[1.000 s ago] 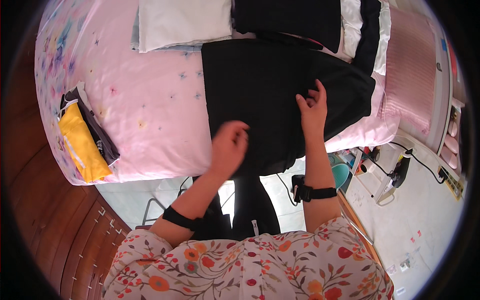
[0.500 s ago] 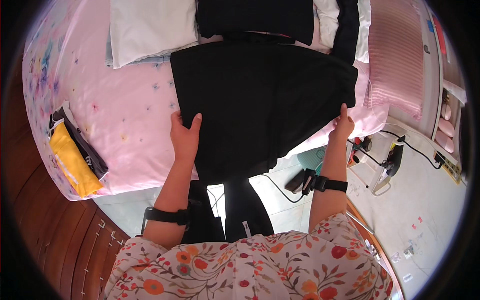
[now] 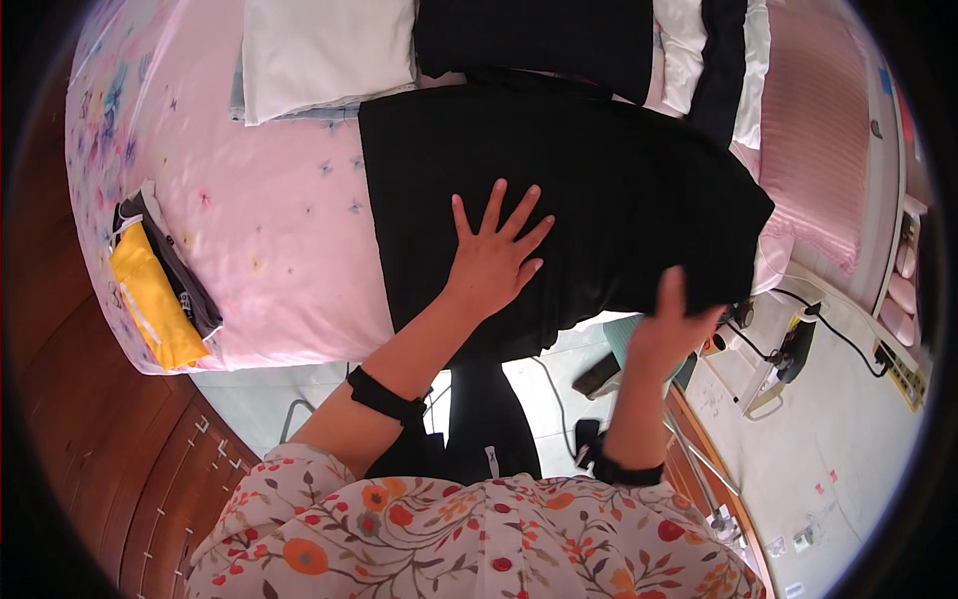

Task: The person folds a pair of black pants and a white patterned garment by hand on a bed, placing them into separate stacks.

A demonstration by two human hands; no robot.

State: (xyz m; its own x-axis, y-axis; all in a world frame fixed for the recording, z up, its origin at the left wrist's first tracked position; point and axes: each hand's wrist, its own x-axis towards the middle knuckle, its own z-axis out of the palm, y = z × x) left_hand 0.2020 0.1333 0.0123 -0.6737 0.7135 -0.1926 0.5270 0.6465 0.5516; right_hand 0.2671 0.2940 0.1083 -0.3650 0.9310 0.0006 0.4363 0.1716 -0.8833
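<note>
A large black garment (image 3: 589, 150) lies spread over the near part of the bed, its lower edge hanging over the bedside. Its exact kind I cannot make out. My left hand (image 3: 489, 265) rests flat on top of the cloth, fingers spread, holding nothing. At the garment's lower right edge is my right hand (image 3: 664, 334), somewhat blurred. Its thumb lies over the black cloth and the other fingers are partly hidden at the edge, gripping it.
Folded white cloth (image 3: 329, 60) and folded black cloth (image 3: 534, 35) lie at the bed's far side. A yellow and grey folded bundle (image 3: 160, 290) sits at the left edge. A striped pink pillow (image 3: 813, 150) is at right, beside a white table (image 3: 808, 439) with cables.
My left hand has left the garment's left edge and moved right onto its middle, fingers now spread. My right hand has come lower and nearer, and the garment's right side has spread further right.
</note>
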